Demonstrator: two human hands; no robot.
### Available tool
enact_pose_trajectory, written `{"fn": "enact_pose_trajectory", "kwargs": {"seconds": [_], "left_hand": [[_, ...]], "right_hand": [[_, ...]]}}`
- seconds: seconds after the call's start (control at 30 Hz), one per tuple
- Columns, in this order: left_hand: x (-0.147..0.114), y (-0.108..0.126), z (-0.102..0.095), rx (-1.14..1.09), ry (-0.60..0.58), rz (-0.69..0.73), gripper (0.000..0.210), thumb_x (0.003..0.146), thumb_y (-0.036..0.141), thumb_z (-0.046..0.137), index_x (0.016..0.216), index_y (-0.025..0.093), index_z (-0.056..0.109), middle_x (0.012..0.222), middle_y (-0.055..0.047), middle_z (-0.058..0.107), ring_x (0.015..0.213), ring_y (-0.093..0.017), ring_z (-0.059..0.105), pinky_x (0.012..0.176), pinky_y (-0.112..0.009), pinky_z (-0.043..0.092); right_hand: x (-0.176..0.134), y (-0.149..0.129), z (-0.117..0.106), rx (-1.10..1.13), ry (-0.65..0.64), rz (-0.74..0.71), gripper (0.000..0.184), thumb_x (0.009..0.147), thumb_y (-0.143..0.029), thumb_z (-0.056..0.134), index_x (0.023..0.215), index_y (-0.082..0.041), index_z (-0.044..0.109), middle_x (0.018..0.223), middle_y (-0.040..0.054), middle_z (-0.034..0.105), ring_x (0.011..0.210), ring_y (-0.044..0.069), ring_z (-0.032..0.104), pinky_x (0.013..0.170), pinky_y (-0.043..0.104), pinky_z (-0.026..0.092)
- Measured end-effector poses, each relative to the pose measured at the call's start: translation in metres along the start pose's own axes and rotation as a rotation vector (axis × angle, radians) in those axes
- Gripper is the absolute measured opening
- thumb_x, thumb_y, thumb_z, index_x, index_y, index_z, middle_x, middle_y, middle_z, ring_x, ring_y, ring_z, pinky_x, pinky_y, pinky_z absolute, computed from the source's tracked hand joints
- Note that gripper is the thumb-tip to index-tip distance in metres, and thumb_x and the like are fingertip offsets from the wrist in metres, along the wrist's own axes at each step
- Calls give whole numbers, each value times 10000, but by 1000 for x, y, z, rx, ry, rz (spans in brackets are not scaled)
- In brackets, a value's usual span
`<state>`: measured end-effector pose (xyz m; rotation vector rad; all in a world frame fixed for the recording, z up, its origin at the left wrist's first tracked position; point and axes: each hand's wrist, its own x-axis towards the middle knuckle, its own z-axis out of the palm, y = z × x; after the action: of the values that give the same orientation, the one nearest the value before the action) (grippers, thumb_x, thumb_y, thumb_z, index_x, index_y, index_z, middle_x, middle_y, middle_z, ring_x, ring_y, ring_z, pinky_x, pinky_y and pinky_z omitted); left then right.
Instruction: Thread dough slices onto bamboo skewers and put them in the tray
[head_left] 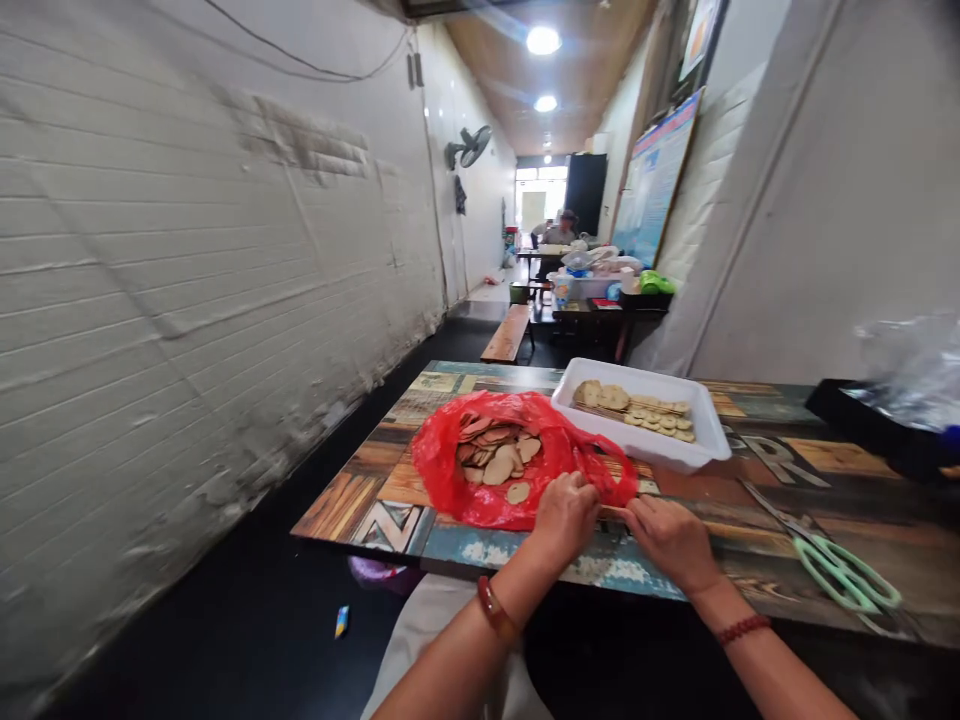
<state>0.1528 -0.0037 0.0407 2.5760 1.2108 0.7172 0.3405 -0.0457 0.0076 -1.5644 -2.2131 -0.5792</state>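
A red plastic bag (442, 470) lies wide open on the table, with many thin, round, tan slices (501, 462) inside it. My left hand (568, 515) is closed at the bag's near right edge. Just to its right, my right hand (670, 540) is closed too, fingers pressed together. A thin pale stick (613, 509) spans the short gap between both hands, one end in each. What else the fingers cover is hidden. Behind my hands stands a white plastic tray (709, 440) holding rows of flat tan slices (652, 412).
Green-handled scissors (844, 575) lie on the patterned wooden table (352, 500) at right. A black tray (862, 425) with clear plastic stands beyond them. Farther off are a bench (508, 333), a cluttered table (600, 290) and a seated person (561, 232). A wall runs along the left.
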Motion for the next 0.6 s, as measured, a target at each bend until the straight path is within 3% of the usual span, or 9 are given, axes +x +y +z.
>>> {"fn": "enact_pose_trajectory", "kwargs": {"seconds": [0.2,0.47,0.6], "left_hand": [[-2,-9,-3,70,-39,105,218,878,210,442,769,167,625,812,-83,578,781,-182,522,683,-300,373],[-8,-12,-10,109,-57,207,223,870,177,418,758,165,610,772,-74,560,745,-179,493,689,-307,379],[-11,-14,-16,115,-11,165,202,874,179,413,782,167,592,814,-73,573,770,-183,496,705,-312,387]], "right_hand": [[5,-1,-7,-36,-42,72,413,986,-345,325,696,-220,591,665,46,628,642,182,572,614,298,326],[3,-1,-3,-25,-44,56,399,971,-289,347,660,-214,586,630,52,623,611,188,571,614,308,334],[0,0,1,-14,-26,47,393,959,-270,369,644,-198,594,615,57,618,593,173,558,609,299,319]]}}
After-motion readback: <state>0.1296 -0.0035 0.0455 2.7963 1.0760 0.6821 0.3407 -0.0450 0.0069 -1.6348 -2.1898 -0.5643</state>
